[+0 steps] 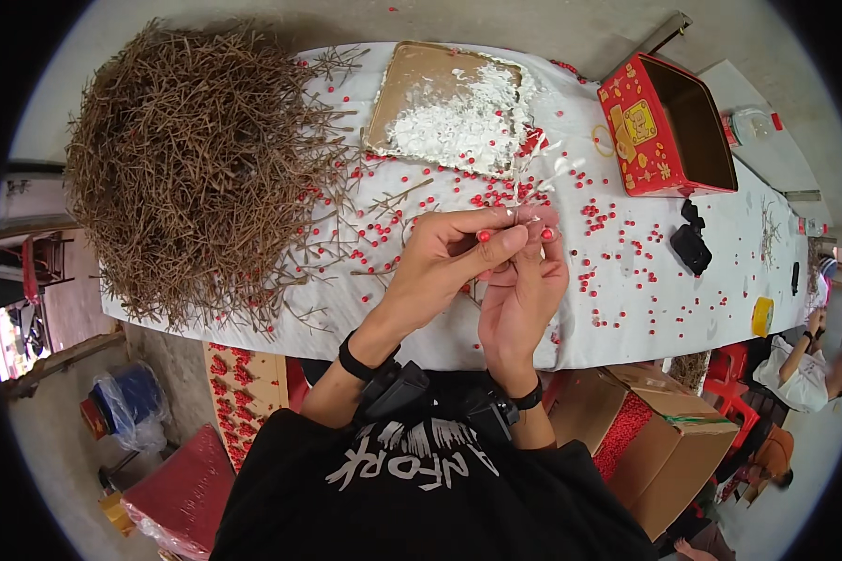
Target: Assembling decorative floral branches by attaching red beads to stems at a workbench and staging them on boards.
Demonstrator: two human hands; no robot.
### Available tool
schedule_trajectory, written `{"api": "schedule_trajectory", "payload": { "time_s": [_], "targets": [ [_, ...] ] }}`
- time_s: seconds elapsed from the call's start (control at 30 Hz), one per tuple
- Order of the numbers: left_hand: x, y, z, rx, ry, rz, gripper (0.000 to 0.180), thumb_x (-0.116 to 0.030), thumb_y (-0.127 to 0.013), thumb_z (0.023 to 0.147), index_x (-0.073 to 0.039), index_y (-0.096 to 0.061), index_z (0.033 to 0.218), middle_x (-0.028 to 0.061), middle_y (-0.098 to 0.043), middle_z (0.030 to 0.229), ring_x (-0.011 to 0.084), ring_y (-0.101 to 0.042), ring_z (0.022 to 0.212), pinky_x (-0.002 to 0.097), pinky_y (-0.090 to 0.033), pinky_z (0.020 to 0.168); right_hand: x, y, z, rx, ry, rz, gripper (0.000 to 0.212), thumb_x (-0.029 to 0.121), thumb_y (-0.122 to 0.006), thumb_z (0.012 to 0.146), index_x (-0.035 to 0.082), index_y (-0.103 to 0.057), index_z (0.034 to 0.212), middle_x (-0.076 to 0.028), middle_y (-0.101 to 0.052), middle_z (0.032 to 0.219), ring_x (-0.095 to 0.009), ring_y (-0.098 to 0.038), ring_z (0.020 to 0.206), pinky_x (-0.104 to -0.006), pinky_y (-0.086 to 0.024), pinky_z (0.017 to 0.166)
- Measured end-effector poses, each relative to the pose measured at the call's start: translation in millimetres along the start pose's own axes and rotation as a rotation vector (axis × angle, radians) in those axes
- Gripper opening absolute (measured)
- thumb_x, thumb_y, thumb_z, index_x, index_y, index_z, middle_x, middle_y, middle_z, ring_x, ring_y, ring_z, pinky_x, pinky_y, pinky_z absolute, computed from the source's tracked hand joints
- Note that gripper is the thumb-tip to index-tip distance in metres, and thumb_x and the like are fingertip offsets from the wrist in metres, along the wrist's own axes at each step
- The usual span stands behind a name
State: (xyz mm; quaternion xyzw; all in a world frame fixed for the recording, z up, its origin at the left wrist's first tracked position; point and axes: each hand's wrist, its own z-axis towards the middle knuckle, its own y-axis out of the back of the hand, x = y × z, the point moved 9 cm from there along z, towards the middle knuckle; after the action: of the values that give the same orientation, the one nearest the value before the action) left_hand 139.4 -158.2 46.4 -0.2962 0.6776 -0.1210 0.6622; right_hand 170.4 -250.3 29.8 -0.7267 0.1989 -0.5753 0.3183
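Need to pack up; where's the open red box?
In the head view, the red box sits upper right on the table, between the smeared board and a plastic bottle.

Left hand [430, 262], right hand [526, 301] together, fingers [477, 221] pinched.

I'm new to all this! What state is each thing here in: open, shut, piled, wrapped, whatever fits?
Left hand: fingers pinched together, red beads at the tips
Right hand: fingers pinched, meeting the left
Loose beads: scattered
Brown twigs: heaped in a tangle
Tan board: smeared with white stuff
Red box: open
Cardboard carton: open, red beads inside
Blue bundle: wrapped in clear plastic
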Motion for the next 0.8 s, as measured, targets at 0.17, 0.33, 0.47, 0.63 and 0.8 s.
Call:
{"api": "schedule_trajectory", "payload": {
  "time_s": [0.17,0.33,0.47,0.63,0.8],
  "targets": [
    [3.2,8.8,5.5,0.028,0.097,-0.015,0.025,-0.018,-0.061,0.095,0.002,-0.068,0.108,0.0089,-0.07,0.104,0.0044,-0.059,0.072,0.0184,-0.041,0.056,5.2,-12.5,1.7,0.142,0.03,-0.094,0.025,0.013,-0.058,0.097,-0.003,-0.055,0.115,-0.011,-0.066,0.102,-0.015,-0.065,0.082,-0.0242,-0.052,0.057],
    [-6.5,6.6,4.6,0.011,0.085,-0.171,0.034,-0.023,-0.049,0.101,0.005,-0.065,0.11,0.0185,-0.063,0.117,0.0111,-0.057,0.075,0.0219,-0.045,0.061,12.0,-18.4,-6.7,0.144,-0.073,-0.25,0.027,0.012,-0.056,0.097,-0.006,-0.055,0.117,-0.013,-0.066,0.1,-0.016,-0.065,0.08,-0.0264,-0.053,0.056],
    [-5.2,6.8,4.8,0.047,0.033,-0.084,0.036,-0.024,-0.046,0.102,0.005,-0.065,0.11,0.0206,-0.06,0.125,0.0156,-0.062,0.092,0.0238,-0.05,0.068,16.3,-4.8,-6.3,0.122,-0.101,-0.43,0.024,0.004,-0.061,0.092,-0.007,-0.059,0.113,-0.013,-0.067,0.099,-0.016,-0.066,0.077,-0.0271,-0.056,0.057],
    [-1.2,10.2,5.1,0.026,-0.023,-0.013,0.034,-0.023,-0.047,0.101,0.005,-0.065,0.111,0.0182,-0.062,0.121,0.0177,-0.061,0.101,0.0251,-0.051,0.072,10.6,-11.3,2.8,0.216,-0.207,-0.516,0.021,0.006,-0.063,0.092,-0.007,-0.063,0.109,-0.012,-0.069,0.092,-0.015,-0.066,0.071,-0.0267,-0.055,0.056],
    [-5.8,17.3,2.0,-0.047,0.026,0.043,0.031,-0.02,-0.049,0.1,0.004,-0.066,0.109,0.0161,-0.064,0.114,0.0171,-0.061,0.099,0.0272,-0.049,0.078,7.4,-7.3,0.7,0.259,-0.258,-0.601,0.022,0.008,-0.063,0.091,-0.005,-0.064,0.109,-0.012,-0.068,0.091,-0.014,-0.064,0.07,-0.0262,-0.054,0.053]
  ]
}}
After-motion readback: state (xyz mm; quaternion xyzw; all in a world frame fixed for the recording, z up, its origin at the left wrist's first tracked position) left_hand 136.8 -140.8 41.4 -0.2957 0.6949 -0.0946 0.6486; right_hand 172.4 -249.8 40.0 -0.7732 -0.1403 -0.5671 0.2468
